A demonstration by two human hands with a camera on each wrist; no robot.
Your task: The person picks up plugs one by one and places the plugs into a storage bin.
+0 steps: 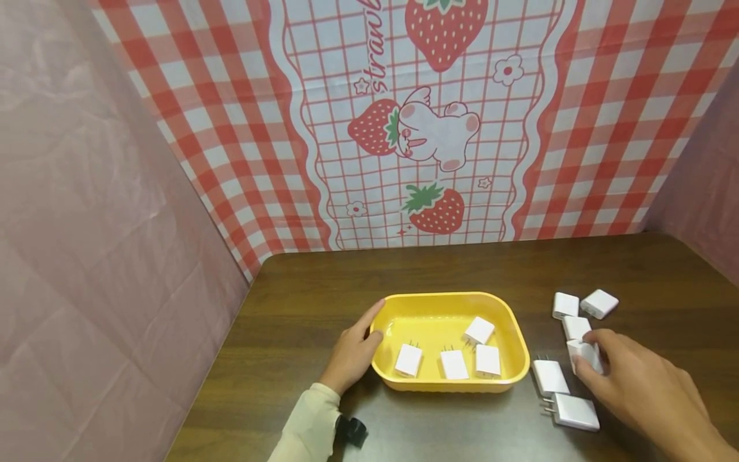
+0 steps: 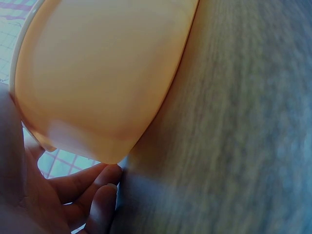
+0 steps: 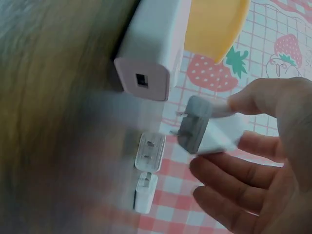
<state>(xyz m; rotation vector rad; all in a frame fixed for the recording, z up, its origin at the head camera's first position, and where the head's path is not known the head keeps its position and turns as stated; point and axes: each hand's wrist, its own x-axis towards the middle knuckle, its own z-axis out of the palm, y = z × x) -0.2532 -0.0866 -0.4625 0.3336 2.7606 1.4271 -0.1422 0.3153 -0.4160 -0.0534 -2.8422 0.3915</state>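
My left hand [image 1: 352,353] grips the left end of a yellow plastic tub [image 1: 450,387], its thumb at the rim; the left wrist view shows its other fingers against the outer wall [image 2: 102,73]. Several white charger plugs [image 1: 455,364] lie inside the tub, metal prongs showing on some. To the right of the tub, my right hand [image 1: 641,378] pinches another white charger plug [image 3: 214,129] between thumb and fingers. Seen from the right wrist, that plug is off the table, its two prongs pointing away from the palm.
More white charger plugs lie loose around the right hand: two at the back [image 1: 600,304], one just behind the held plug [image 1: 577,328], and two nearer the front [image 1: 576,412]. A brown wooden table [image 1: 300,289] bears everything. Behind it hangs a strawberry-print cloth [image 1: 439,212].
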